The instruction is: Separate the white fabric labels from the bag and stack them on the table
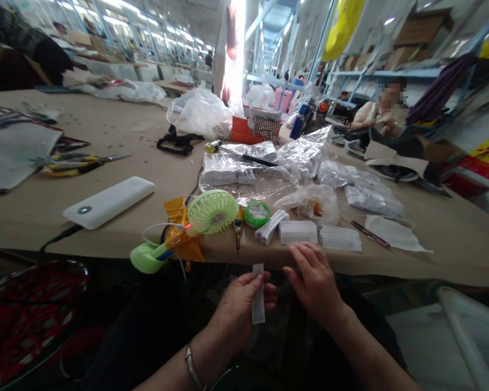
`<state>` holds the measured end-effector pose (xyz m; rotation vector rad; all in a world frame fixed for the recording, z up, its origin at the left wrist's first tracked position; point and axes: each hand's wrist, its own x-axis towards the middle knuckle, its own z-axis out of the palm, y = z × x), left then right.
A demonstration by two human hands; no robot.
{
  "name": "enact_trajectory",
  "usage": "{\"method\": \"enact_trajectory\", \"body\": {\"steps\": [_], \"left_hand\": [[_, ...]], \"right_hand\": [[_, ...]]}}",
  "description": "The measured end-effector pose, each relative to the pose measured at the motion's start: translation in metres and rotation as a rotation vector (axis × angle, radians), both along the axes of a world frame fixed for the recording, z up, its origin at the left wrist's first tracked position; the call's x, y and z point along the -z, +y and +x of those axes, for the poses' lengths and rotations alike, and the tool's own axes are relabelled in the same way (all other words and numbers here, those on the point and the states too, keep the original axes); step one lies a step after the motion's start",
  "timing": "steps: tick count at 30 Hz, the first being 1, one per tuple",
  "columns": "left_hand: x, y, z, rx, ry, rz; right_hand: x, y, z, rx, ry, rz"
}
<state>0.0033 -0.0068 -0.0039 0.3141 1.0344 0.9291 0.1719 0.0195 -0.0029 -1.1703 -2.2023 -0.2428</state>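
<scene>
My left hand (241,301) pinches a narrow white paper strip (258,309) between thumb and fingers, just below the table edge. To its right, my right hand (315,282) reaches over the edge with fingers stretched out and nothing visible in them. Its fingertips are at the near side of a stack of printed white labels (298,232); whether they touch it I cannot tell. Beside that stack lie another label stack (340,238) and a fanned bundle of white strips (272,226). A green round tub (257,214) with white content stands behind the bundle.
A green fan (212,212) is taped at the table edge (220,255), with a screwdriver-like tool (238,231) beside it. Further left lies a white power bank (109,202). Plastic-wrapped packs (232,168) carry a hammer (244,155). Snips (370,234) lie right. A person (385,111) sits beyond.
</scene>
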Motion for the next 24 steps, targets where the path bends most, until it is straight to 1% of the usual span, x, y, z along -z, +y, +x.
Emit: {"method": "enact_trajectory", "body": {"steps": [2,4,6,9,11,13,15,17,19,21,22,24], "left_hand": [[0.000,-0.002,0.000,0.041,0.065,-0.001],[0.002,-0.004,0.000,0.071,0.085,0.014],[0.006,-0.005,0.002,0.078,0.092,0.032],[0.008,-0.004,0.003,0.075,0.109,0.034],[0.005,-0.003,0.004,0.082,0.112,0.031],[-0.001,-0.001,0.004,0.089,0.086,0.016],[-0.008,0.000,0.003,0.104,0.029,-0.012],[-0.014,0.001,0.002,0.125,-0.064,-0.030],[-0.016,0.001,0.001,0.125,-0.169,-0.018],[-0.016,0.000,-0.001,0.098,-0.258,-0.004],[-0.016,-0.001,-0.002,0.085,-0.290,-0.002],[-0.015,-0.004,-0.003,0.072,-0.333,-0.006]], "right_hand": [[0.002,0.013,0.005,0.132,-0.080,-0.020],[0.006,0.020,0.008,0.171,-0.135,-0.021],[0.012,0.022,0.010,0.165,-0.118,0.014],[0.018,0.023,0.013,0.136,-0.007,0.077],[0.018,0.024,0.016,0.108,0.074,0.085],[0.015,0.023,0.017,0.069,0.172,0.077],[0.009,0.016,0.015,-0.010,0.279,0.064],[0.004,0.004,0.008,-0.152,0.345,0.026],[0.000,-0.009,-0.001,-0.328,0.340,-0.041],[-0.001,-0.019,-0.009,-0.470,0.300,-0.091],[0.000,-0.022,-0.013,-0.516,0.275,-0.106],[0.003,-0.024,-0.017,-0.555,0.237,-0.120]]}}
